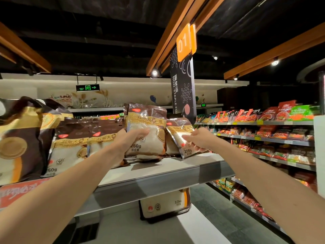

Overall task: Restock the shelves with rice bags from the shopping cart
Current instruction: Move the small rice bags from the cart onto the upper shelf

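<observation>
1. Head view shows both our arms reaching to the top shelf (175, 166), where the small rice bags go; the shopping cart is out of sight.
2. Our left grip (130, 140) is clamped on the upright rice bag (151, 120), with the thumb across its clear front near the left edge. That bag stands on a low stack of flat bags (144, 158), its long axis vertical.
3. Our right grip (202, 140) pinches the tilted rice bag (177, 131) low on its right edge. From this grip the bag lies to the left and slightly up. Its top leans left toward the upright rice bag, and its lower corner looks to rest on the shelf near the front lip.
4. The coming move turns on that lean. The tilted rice bag's long axis slants out of line with its neighbour's, and the two bags sit just beside each other, perhaps touching.
5. We judge the right grip, being nearer, should swing the bag's base left and back until it stands straight, while the left grip steadies the upright rice bag against a knock.
6. Left of the stack, a row of matching bags (70, 150) already fills the shelf.
</observation>
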The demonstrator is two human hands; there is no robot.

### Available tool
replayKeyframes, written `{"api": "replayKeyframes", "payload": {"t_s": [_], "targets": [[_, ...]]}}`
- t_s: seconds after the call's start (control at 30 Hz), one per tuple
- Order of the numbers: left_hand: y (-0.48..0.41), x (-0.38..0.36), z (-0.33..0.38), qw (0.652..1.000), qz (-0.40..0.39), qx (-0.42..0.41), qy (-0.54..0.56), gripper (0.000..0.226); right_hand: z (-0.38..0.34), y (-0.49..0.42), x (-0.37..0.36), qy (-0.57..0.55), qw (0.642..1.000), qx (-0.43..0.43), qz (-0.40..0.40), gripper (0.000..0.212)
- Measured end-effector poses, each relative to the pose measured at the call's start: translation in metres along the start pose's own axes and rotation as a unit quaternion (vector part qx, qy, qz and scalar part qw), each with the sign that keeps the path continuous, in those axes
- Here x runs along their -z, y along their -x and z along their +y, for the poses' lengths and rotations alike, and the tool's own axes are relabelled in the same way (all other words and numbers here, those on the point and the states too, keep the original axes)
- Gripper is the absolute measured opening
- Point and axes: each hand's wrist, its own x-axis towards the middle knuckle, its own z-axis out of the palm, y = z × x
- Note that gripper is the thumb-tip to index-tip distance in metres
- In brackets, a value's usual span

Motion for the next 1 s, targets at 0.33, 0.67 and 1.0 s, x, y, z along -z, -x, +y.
{"api": "replayKeyframes", "payload": {"t_s": [0.33,0.67,1.0], "targets": [[0.0,0.0,0.008,1.0,0.009,0.012,0.015,0.036,-0.056,0.032,-0.022,-0.188,0.972,0.074,-0.118,0.048],[-0.003,0.029,-0.001,0.979,-0.026,0.122,-0.158,0.043,-0.014,0.014,-0.01,-0.15,0.987,0.009,-0.058,0.031],[-0.008,0.037,0.017,0.886,0.026,-0.005,-0.463,0.084,-0.027,0.017,-0.023,0.022,0.999,-0.007,-0.043,0.07]]}}
